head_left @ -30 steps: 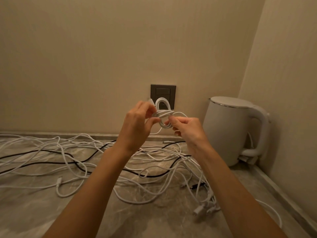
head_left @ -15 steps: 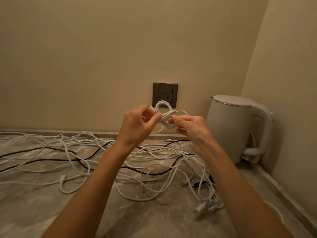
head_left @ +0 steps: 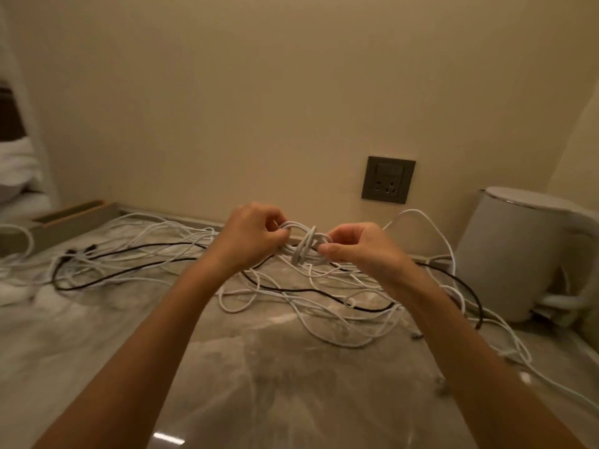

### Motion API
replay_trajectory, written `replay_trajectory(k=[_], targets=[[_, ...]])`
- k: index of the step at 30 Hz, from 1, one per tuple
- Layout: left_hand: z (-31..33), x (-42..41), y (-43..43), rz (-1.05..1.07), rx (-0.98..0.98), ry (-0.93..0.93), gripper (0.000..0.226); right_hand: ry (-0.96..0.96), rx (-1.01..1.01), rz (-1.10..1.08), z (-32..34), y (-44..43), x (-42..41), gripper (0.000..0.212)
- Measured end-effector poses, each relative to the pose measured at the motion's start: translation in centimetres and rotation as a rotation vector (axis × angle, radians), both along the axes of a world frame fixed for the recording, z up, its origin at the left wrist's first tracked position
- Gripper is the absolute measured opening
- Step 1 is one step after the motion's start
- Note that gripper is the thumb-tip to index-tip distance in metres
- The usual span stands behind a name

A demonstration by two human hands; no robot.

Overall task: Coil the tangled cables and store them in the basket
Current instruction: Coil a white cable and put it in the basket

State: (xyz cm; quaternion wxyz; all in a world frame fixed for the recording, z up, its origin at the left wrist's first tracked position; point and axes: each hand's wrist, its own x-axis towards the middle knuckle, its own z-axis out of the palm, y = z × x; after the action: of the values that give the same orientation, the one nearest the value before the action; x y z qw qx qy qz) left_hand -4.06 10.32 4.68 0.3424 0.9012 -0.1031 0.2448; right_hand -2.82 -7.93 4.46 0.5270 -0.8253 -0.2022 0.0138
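A small coiled white cable (head_left: 304,244), wrapped across its middle, hangs between my hands above the marble counter (head_left: 259,367). My left hand (head_left: 249,234) grips its left loop with curled fingers. My right hand (head_left: 359,246) pinches its right end. Below and behind them a tangle of white cables (head_left: 324,296) spreads over the counter, with a black cable (head_left: 129,251) running through it. A grey basket with a wooden rim (head_left: 69,215) stands at the far left against the wall.
A white electric kettle (head_left: 518,254) stands at the right by the corner. A grey wall socket (head_left: 388,179) sits above the counter. White bedding (head_left: 16,170) shows at the left edge. Loose cable ends trail toward the counter's right front.
The view has swung left and down, bringing the basket into sight. My hands have lowered with the coil, and the coil now lies sideways between them instead of upright.
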Motion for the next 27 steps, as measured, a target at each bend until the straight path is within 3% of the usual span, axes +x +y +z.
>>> replay_trajectory(k=[5, 11, 17, 27], targets=[[-0.6, -5.2, 5.9, 0.122, -0.018, 0.034, 0.01, 0.028, 0.074, 0.069, -0.6, 6.7, -2.3, 0.003], [-2.2, -12.8, 14.0, 0.368, -0.069, 0.05, 0.003, 0.073, 0.093, 0.22, -1.8, 16.9, -6.0, 0.016], [-6.1, -23.7, 24.0, 0.705, -0.18, 0.094, 0.011, 0.081, 0.018, 0.493, -4.7, 30.4, -13.9, 0.018], [-15.6, -38.2, 33.0, 0.992, -0.385, 0.343, 0.011, 0.161, -0.173, 0.74, -14.7, 42.9, -25.6, 0.025]])
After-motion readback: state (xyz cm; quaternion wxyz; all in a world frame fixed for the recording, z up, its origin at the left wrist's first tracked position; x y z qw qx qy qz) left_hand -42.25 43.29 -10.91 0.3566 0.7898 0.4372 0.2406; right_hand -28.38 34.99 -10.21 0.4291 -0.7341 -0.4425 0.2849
